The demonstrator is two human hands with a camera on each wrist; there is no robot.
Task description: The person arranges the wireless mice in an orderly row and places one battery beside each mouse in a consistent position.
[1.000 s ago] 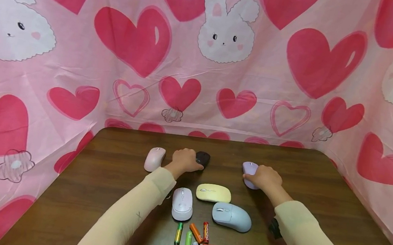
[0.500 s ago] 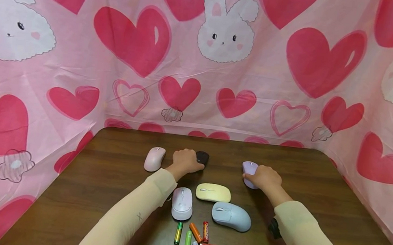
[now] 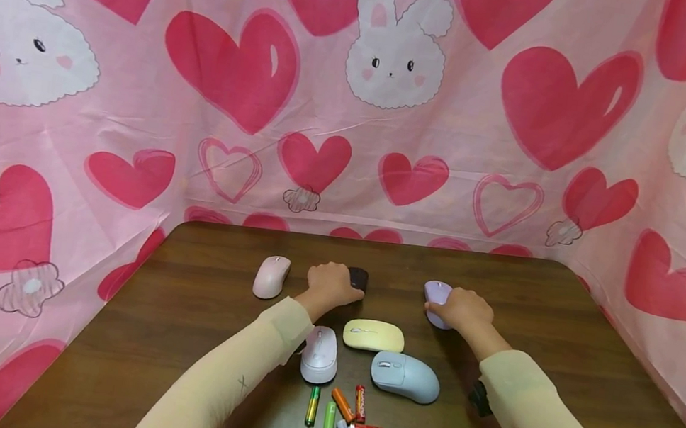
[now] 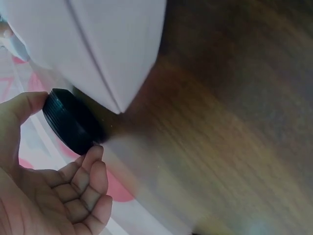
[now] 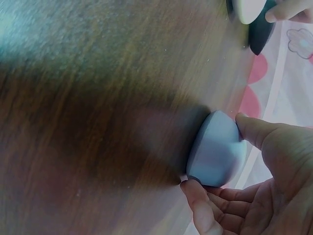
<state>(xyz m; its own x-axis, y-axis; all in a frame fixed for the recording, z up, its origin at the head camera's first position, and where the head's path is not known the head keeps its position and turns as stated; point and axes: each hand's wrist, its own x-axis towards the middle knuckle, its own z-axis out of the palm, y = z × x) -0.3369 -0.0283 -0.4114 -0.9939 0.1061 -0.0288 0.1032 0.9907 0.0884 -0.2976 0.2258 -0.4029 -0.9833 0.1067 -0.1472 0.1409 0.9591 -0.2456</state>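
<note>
At the table's back middle, the left hand (image 3: 330, 288) grips a black mouse (image 3: 358, 279); the left wrist view shows the black mouse (image 4: 71, 120) between thumb and fingertips. To the right, the right hand (image 3: 466, 313) holds a lavender mouse (image 3: 437, 298) by its sides. In the right wrist view that mouse (image 5: 218, 151) rests on the wood, pinched between thumb and fingers.
A pink mouse (image 3: 271, 277) stands left of the left hand. Nearer the front are a white mouse (image 3: 320, 355) beside the left sleeve, a yellow mouse (image 3: 374, 335), a grey mouse (image 3: 405, 377) and several batteries (image 3: 329, 423).
My left hand and the black mouse have shifted slightly to the right over the last half second. The right hand keeps its hold on the lavender mouse, with no clear movement.
</note>
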